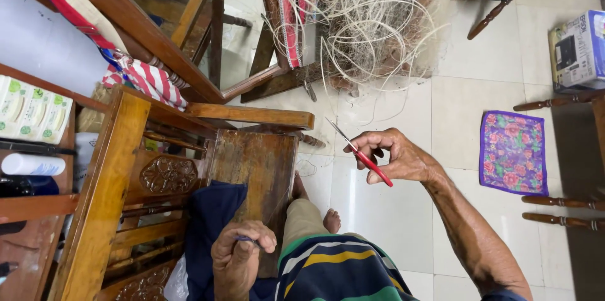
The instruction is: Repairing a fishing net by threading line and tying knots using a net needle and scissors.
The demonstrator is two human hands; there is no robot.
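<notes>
**Red scissors raised over a wooden chair frame**

Wood lies nearest: the left hand [241, 257] pinches a thin strand against the chair frame [255, 169], fingers together. Keep it taut. Farther right, the right hand [394, 156] grips red-handled scissors [360, 153]. Beyond, tangled cane strips [365, 24] crowd the floor.

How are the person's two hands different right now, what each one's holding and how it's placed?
The right hand is stretched out over the tiled floor, holding red-handled scissors with the blades pointing up and away. The left hand is pulled in close by the knee, against the wooden chair, pinching something small and dark that is too tiny to identify. The right hand's fingers are looser; the left's are curled into a near fist. Both are bare.
</notes>
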